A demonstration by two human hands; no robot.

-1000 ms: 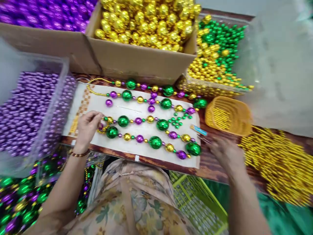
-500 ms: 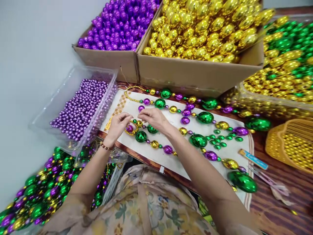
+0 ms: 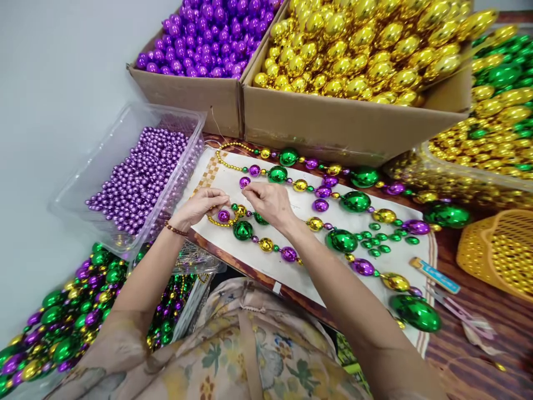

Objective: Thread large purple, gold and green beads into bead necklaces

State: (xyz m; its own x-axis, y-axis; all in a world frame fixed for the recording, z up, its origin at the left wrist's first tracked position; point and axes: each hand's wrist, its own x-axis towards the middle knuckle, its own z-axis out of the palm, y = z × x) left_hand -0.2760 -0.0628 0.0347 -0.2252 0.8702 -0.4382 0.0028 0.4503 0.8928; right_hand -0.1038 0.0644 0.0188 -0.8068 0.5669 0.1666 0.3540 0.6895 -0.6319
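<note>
My left hand [image 3: 205, 204] is pinched closed above the near strand of beads, fingertips pointing right. Small gold beads [image 3: 222, 223] curve below its fingers, around a purple bead [image 3: 224, 215]. To its right, my right hand [image 3: 268, 203] is also closed in a pinch, knuckles up, close to a loose purple bead [image 3: 245, 182]. Whatever lies between the fingertips of either hand is too fine to make out. The near strand, with a green bead [image 3: 242, 230] and a large green oval bead [image 3: 415, 313], runs rightward under my right forearm. A second strand [image 3: 300, 185] lies behind it.
A white cloth [image 3: 250, 266] covers part of the wooden table [image 3: 478, 344]. Cardboard boxes [image 3: 353, 119] of purple and gold beads stand behind. A clear bin [image 3: 104, 130] sits left, a yellow basket [image 3: 474, 244] right. Small green beads [image 3: 375, 243], a blue-labelled cutter [image 3: 437, 276] and scissors [image 3: 466, 319] lie right.
My hands have drawn slightly further apart. The fingers of my right hand are curled in more, and my left hand lies flatter. The whole view has shifted a little.
</note>
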